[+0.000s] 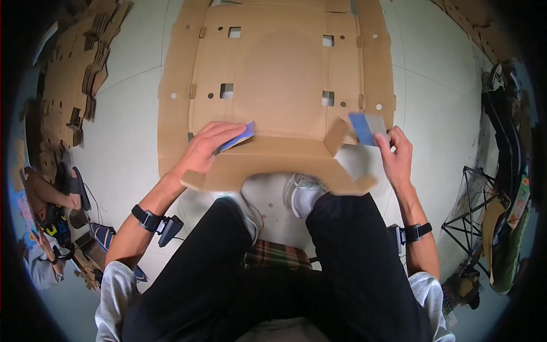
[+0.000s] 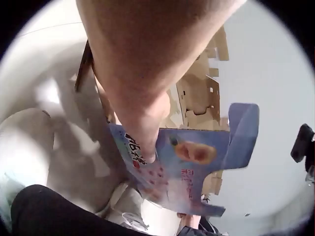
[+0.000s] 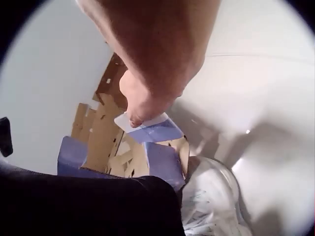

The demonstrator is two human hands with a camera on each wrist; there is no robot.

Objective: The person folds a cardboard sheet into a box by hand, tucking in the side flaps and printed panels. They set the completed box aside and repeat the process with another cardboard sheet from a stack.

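A large cardboard box blank (image 1: 279, 62) lies spread out, brown inside up, with its near end panel (image 1: 273, 164) folded up. That panel's outer face (image 2: 197, 172) is blue with a peach picture and printed characters. My left hand (image 1: 206, 147) grips the near left corner, its fingers over a blue-purple flap (image 1: 239, 137). In the left wrist view one digit lies on the printed face. At the near right corner my right hand (image 1: 399, 154) pinches a blue and pale grey flap (image 1: 364, 126), thumb across it. The right fingertips are partly hidden.
White shoes (image 1: 307, 196) stand just under the near panel. Stacked flat cardboard (image 1: 65, 80) lies at the left. A black wire frame (image 1: 470, 205) stands at the right. Another person's leg (image 1: 51, 191) shows at far left. A plaid seat (image 1: 276, 253) is beneath me.
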